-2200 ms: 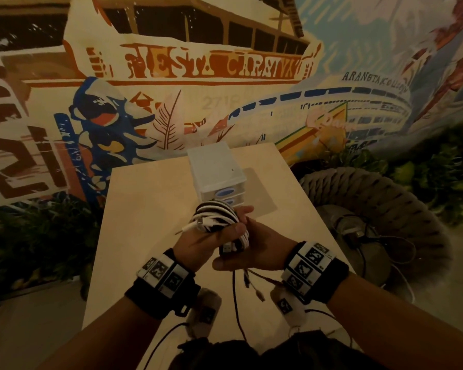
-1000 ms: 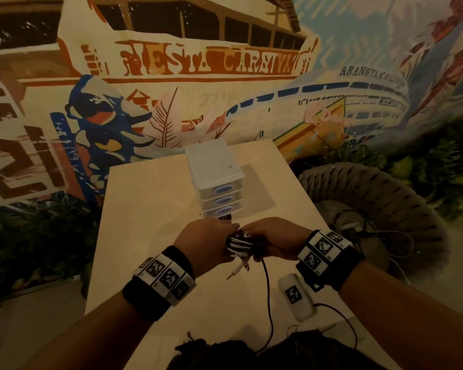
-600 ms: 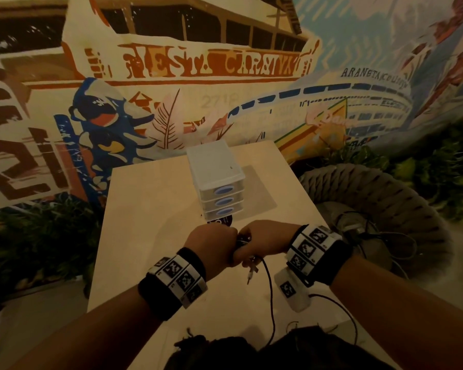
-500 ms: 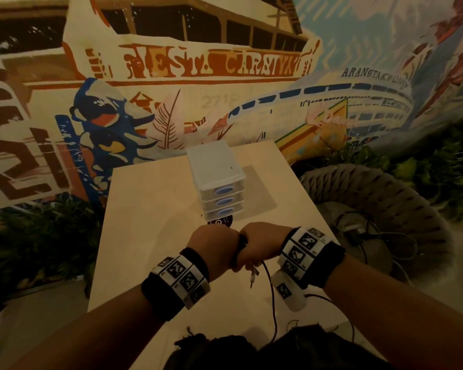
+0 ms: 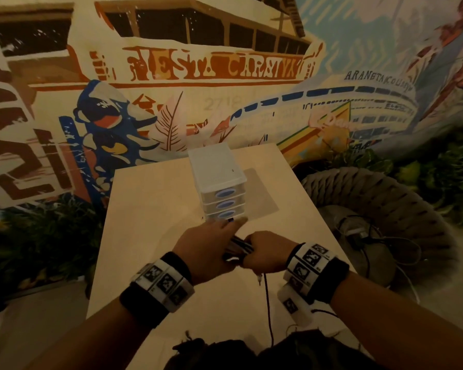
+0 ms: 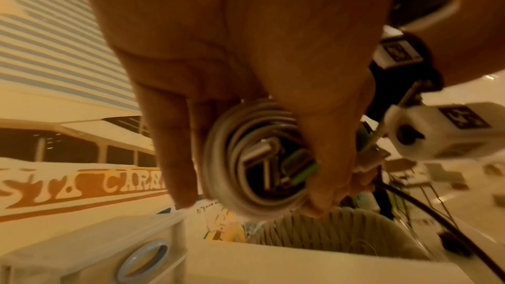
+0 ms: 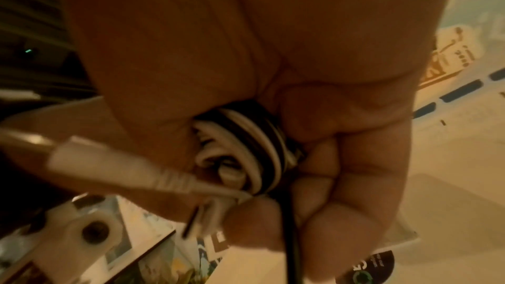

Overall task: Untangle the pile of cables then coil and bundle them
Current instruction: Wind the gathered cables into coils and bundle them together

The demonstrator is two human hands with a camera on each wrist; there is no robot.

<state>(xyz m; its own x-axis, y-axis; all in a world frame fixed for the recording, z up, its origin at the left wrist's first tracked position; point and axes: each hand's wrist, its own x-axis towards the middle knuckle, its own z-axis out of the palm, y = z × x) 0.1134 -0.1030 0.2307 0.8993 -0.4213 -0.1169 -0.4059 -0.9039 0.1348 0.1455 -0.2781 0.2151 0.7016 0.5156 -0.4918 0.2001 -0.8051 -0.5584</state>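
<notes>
The coiled cable bundle (image 5: 237,249), black and white strands wound into a tight ring, sits above the near half of the tabletop (image 5: 150,209), held between both hands. In the left wrist view the coil (image 6: 254,157) shows as a round hoop with plug ends tucked inside it. The left hand (image 5: 206,249) grips it from the left, thumb and fingers curled round the loops, though its forefinger reaches forward, nearly straight, toward the white drawer unit (image 5: 219,182) standing just beyond. The right hand (image 5: 265,252) is clenched on the coil's other side; in the right wrist view its fingers (image 7: 322,180) wrap the striped windings, and a loose black cable tail (image 7: 291,245) runs down past them. A white connector (image 7: 123,170) juts out blurred beside the coil, and a small plug tip (image 5: 259,279) dangles under the right hand. The coiling looks all but finished, so the step in hand is likely securing the bundle: the remaining black tail needs winding round the loops or tucking through, with one hand keeping the ring squeezed so the windings do not spring apart. Off the tabletop's right edge a woven rope basket (image 5: 385,198) holds more wires.
</notes>
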